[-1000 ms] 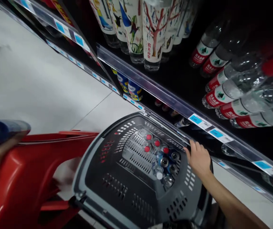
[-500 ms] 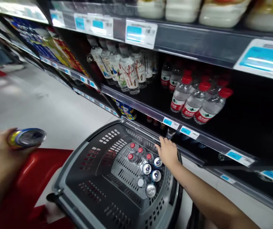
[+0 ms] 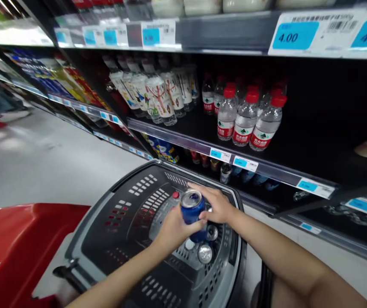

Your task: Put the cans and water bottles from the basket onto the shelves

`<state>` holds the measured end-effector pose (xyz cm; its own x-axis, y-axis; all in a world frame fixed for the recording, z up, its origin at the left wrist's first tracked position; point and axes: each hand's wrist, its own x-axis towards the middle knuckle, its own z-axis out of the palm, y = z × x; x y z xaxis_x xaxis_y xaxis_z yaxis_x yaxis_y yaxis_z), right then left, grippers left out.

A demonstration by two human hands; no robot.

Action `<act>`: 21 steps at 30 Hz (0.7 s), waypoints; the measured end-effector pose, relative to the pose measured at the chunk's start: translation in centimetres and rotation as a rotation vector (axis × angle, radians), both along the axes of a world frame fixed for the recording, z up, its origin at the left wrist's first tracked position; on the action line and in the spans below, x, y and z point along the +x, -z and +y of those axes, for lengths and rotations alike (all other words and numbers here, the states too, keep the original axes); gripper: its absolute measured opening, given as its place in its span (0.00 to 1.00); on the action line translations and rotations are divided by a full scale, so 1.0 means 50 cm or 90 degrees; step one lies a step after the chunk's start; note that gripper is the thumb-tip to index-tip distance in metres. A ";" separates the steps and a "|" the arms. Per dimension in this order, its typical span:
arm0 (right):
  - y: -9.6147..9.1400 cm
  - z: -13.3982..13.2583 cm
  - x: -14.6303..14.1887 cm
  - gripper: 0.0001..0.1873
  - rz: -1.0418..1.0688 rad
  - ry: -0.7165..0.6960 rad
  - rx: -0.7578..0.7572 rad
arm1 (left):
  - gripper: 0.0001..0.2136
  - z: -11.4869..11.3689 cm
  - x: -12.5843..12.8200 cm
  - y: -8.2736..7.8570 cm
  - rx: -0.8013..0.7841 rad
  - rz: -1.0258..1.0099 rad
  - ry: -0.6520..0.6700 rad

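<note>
A blue drink can (image 3: 192,214) with a silver top is held upright over the grey shopping basket (image 3: 113,218). My left hand (image 3: 172,229) is wrapped round it from below and the left. My right hand (image 3: 215,204) grips it from the right, fingers curled on its upper side. Beneath the can, in the basket's bottom, stand several cans (image 3: 205,253) with silver tops and a red-capped bottle (image 3: 176,195).
A shop shelf runs along the right with red-capped water bottles (image 3: 246,117), white patterned bottles (image 3: 158,94) and blue price tags (image 3: 294,36). A red basket (image 3: 13,244) sits at the lower left. Pale floor stretches to the left.
My left hand carried the blue can from the far left to above the basket. My right hand left the basket's rim and took hold of the can. The view tilted upward.
</note>
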<state>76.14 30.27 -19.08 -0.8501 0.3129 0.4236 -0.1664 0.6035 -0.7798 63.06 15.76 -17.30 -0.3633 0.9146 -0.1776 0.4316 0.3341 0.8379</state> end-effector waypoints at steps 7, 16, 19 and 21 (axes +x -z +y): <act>0.014 0.009 0.014 0.23 -0.193 0.183 -0.037 | 0.33 0.061 0.004 0.081 -0.055 -0.188 0.086; -0.013 -0.016 0.001 0.27 -0.119 0.426 -0.026 | 0.40 -0.046 -0.120 0.178 -0.296 0.067 0.232; -0.086 -0.024 0.038 0.30 0.083 0.409 0.151 | 0.36 -0.080 -0.167 0.211 -0.465 0.205 0.328; -0.156 -0.032 0.098 0.31 0.179 0.386 0.302 | 0.36 -0.078 -0.182 0.218 -0.513 0.237 0.370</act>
<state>81.06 28.66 -11.27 -0.4336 0.4180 0.7983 0.1429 0.9066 -0.3971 53.98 11.87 -28.19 -0.0643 0.6269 -0.7764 0.8873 0.3919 0.2430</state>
